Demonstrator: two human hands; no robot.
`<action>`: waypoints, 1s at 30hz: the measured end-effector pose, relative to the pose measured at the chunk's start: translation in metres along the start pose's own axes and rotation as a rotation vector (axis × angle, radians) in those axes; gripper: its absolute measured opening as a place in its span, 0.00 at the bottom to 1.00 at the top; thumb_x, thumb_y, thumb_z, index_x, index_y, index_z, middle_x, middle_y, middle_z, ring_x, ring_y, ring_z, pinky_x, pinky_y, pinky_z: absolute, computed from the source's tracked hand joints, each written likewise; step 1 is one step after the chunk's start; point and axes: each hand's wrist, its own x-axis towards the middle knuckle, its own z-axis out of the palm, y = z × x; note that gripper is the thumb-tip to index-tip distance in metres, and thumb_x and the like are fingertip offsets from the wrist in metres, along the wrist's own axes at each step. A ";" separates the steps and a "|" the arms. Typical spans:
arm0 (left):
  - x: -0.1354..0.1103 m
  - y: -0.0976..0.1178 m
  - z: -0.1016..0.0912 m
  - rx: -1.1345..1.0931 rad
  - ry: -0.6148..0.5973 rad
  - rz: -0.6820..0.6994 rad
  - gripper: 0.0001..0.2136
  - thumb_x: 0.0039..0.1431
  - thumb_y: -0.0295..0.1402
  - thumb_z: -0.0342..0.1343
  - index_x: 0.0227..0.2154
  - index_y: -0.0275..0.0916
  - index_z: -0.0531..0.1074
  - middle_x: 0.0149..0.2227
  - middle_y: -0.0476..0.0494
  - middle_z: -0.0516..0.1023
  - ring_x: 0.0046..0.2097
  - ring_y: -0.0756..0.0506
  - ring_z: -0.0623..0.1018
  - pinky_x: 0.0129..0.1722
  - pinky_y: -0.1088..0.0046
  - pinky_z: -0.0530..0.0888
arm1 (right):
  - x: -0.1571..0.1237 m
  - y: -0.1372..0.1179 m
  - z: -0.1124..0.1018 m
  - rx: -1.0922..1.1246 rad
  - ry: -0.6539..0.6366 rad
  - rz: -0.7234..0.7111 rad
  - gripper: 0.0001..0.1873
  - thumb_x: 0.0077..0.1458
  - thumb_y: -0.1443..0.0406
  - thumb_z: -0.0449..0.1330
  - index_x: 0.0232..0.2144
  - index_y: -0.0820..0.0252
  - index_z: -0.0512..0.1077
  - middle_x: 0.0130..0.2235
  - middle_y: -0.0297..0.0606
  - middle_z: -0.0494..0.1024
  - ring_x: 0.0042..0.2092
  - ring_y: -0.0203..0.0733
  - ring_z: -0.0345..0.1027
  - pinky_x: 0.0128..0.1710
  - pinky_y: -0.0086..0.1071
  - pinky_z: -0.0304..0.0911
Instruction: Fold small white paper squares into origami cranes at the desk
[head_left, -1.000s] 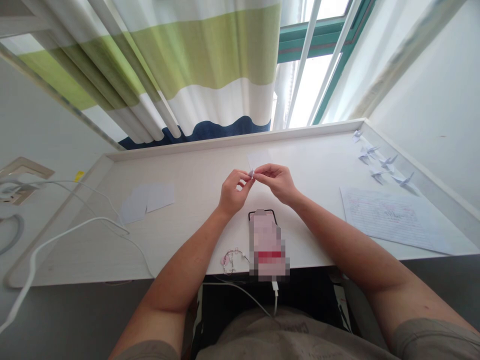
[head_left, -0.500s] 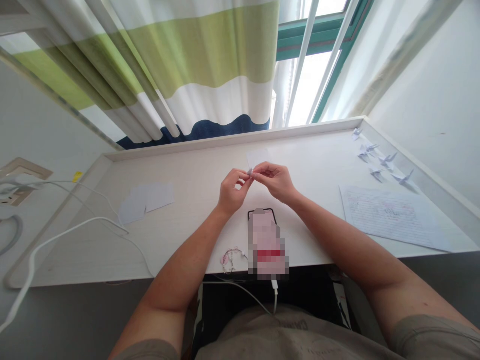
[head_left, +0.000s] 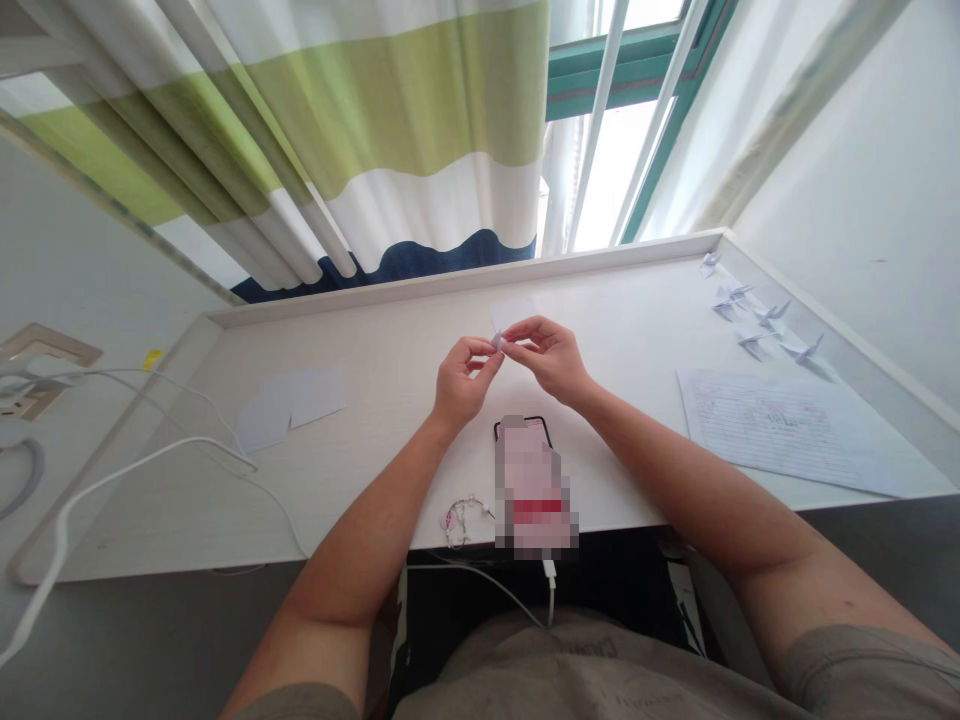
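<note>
Paper cranes [head_left: 757, 315] lie behind the lined sheet [head_left: 787, 430].

Bright window [head_left: 611, 170] daylight, fisheye-warped edges

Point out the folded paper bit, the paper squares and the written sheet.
Pale folded paper piece [head_left: 498, 342]: head view, exposed tip.
White paper squares [head_left: 319, 397]: head view, right square's middle.
Lined handwritten sheet [head_left: 780, 430]: head view, sheet's centre.

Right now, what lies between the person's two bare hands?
A small folded piece of pale paper, pinched by the left hand and right hand, in the head view.
</note>
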 end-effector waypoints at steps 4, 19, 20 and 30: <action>0.002 -0.003 0.001 -0.105 0.003 -0.055 0.14 0.60 0.44 0.68 0.35 0.42 0.72 0.42 0.44 0.80 0.43 0.47 0.81 0.41 0.68 0.80 | 0.000 -0.002 0.000 -0.003 -0.004 -0.008 0.19 0.52 0.50 0.75 0.36 0.54 0.76 0.39 0.38 0.83 0.44 0.43 0.78 0.43 0.42 0.78; 0.006 0.002 -0.002 -0.296 -0.052 -0.232 0.24 0.52 0.46 0.75 0.36 0.44 0.65 0.34 0.50 0.80 0.35 0.49 0.81 0.38 0.68 0.79 | -0.003 0.000 -0.003 -0.060 -0.024 -0.055 0.08 0.56 0.58 0.70 0.36 0.54 0.77 0.39 0.37 0.83 0.44 0.44 0.78 0.44 0.42 0.76; 0.007 0.002 -0.003 -0.312 -0.067 -0.248 0.24 0.52 0.46 0.75 0.37 0.44 0.65 0.34 0.50 0.80 0.36 0.49 0.81 0.37 0.68 0.79 | -0.003 -0.001 -0.003 -0.057 -0.027 -0.054 0.08 0.57 0.58 0.70 0.36 0.54 0.78 0.39 0.37 0.83 0.44 0.44 0.78 0.44 0.42 0.76; 0.008 0.001 -0.006 -0.349 -0.138 -0.275 0.21 0.56 0.50 0.71 0.35 0.43 0.67 0.35 0.48 0.81 0.37 0.47 0.82 0.38 0.67 0.79 | -0.004 -0.005 -0.003 -0.147 -0.040 -0.160 0.11 0.61 0.53 0.69 0.36 0.52 0.80 0.39 0.37 0.82 0.42 0.43 0.77 0.42 0.43 0.78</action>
